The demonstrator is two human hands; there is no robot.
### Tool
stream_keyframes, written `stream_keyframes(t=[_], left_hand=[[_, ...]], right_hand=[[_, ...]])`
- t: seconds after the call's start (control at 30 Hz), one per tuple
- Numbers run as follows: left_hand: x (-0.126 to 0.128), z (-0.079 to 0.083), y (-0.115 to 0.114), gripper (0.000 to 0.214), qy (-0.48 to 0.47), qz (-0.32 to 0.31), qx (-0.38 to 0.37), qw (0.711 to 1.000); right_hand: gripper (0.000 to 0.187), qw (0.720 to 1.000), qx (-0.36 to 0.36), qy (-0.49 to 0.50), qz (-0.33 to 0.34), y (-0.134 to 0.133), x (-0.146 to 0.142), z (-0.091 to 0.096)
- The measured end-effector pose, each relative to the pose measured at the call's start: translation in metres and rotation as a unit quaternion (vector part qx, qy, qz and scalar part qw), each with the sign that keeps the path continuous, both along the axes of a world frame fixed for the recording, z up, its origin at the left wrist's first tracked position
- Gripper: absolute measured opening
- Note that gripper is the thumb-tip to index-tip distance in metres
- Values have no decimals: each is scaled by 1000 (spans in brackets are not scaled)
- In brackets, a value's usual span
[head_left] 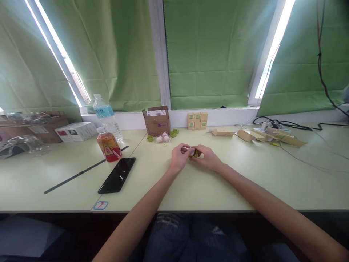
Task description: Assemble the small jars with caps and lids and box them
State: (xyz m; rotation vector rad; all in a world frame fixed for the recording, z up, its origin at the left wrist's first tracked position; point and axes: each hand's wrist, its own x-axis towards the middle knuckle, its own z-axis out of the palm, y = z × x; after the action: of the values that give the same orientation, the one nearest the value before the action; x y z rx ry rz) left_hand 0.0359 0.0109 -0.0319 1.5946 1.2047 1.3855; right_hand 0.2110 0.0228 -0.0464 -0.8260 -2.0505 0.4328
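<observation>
My left hand [180, 157] and my right hand [207, 157] meet just above the table, fingers closed. Between their fingertips is a small pink rounded piece [192, 150] set against a small olive-green piece [195, 153]. The left fingers press on the pink piece, while the right fingers wrap round the green one. Fingers hide much of both, so I cannot tell their kind. Behind the hands, several similar pale pink round pieces [163, 138] sit in a clear plastic tray. Small green pieces [174, 132] lie around it, one [150, 138] to its left.
A brown cardboard box [157, 123] and stacked small kraft boxes [197, 120] stand at the wall. Opened flat cartons [251, 135] and cables lie right. Leftward are a black phone [117, 175], a red drink bottle [109, 146], a water bottle [107, 116] and a dark strip [73, 177].
</observation>
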Motion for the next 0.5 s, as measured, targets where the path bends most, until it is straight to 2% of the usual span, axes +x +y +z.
stream_keyframes(t=[0.1, 0.2, 0.27, 0.37, 0.43, 0.5], left_hand=[[2, 4, -2, 31, 63, 17, 26, 997], [1, 8, -2, 31, 116, 36, 59, 991], [-1, 9, -1, 30, 120, 7, 63, 991], [-4, 10, -3, 29, 145, -58, 87, 984], [-4, 10, -5, 32, 164, -83, 133, 974], [-1, 9, -7, 37, 156, -103, 170, 968]], right_hand=[[32, 992, -99, 56, 50, -3, -1, 6], [31, 966, -203, 102, 125, -1, 3, 12], [33, 935, -285, 141, 157, 3, 8, 14], [32, 886, -378, 216, 159, 8, 18, 14], [30, 866, -403, 244, 166, 10, 23, 15], [27, 861, -410, 236, 185, 8, 23, 18]])
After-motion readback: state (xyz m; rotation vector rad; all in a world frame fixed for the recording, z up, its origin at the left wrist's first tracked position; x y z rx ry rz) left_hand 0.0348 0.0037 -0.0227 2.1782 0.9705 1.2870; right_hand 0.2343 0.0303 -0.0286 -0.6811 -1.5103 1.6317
